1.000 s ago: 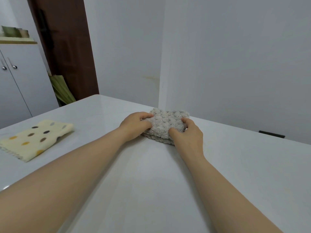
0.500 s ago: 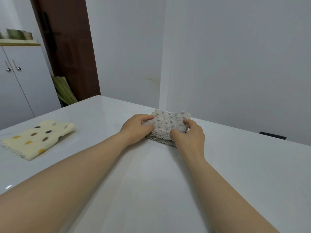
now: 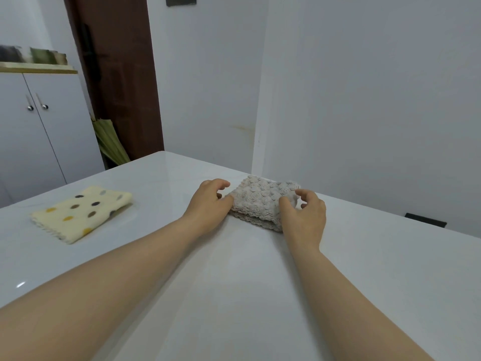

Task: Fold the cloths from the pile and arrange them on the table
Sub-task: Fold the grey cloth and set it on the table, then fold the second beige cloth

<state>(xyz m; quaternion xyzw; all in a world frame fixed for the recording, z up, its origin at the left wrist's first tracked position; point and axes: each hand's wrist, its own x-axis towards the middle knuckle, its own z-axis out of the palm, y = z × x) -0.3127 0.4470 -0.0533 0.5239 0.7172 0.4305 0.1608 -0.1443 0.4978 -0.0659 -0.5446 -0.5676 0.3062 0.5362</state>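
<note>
My left hand (image 3: 208,207) sits at the 9 o'clock end of the folded grey textured cloth (image 3: 260,201). Its fingers are loosely curled and grip nothing, and the thumb side is against the cloth's edge. My right hand (image 3: 305,217) is at the 3 o'clock end with the thumb resting on the cloth's near corner. Its fingers are bent and raised just above the top, so this hand holds nothing either. Both forearms are bare and stretch out over the white glossy surface (image 3: 234,295).

The grey cloth lies flat at 12 o'clock on the surface, near the far edge, folded into a thick rectangle between my hands. At 10 o'clock, well apart from it, a folded pale yellow cloth with brown, grey and yellow dots (image 3: 80,213) lies flat.

Past the surface, at 10 o'clock, there is a white two-door cabinet (image 3: 39,131). At 11 o'clock there is a dark brown door (image 3: 119,74) with a green pleated thing (image 3: 110,142) leaning at its foot. A plain white wall (image 3: 364,100) runs from 12 to 3 o'clock.
</note>
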